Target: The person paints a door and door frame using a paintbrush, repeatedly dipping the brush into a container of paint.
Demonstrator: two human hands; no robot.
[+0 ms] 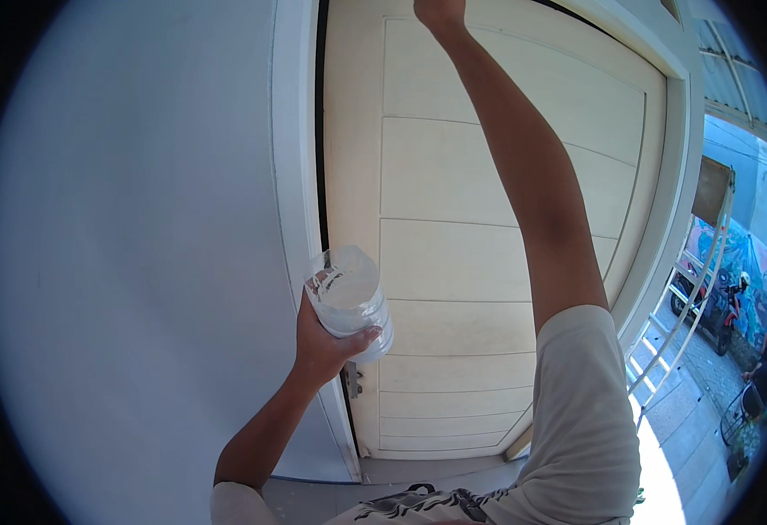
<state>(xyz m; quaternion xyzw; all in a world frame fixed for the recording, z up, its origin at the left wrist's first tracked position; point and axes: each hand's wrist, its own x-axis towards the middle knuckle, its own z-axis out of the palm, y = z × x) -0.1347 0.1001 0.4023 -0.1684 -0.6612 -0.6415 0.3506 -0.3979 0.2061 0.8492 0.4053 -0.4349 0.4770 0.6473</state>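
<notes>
Head view: left hand (320, 348) wrapped around a clear, cylindrical plastic container (359, 304), in front of a cream panelled door (453, 258); right hand (441, 11) raised at the upper edge (partly cropped; grip cannot be determined).

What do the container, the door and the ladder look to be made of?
Container: thin clear plastic, glossy; see-through wall with bright highlights.
Door: smooth cream finish, likely paint, with grooved panel lines; perhaps wood, though the coating hides what lies beneath.
Ladder: probably metal, pale finish, judging by its slim rails; too far off to be sure.
</notes>
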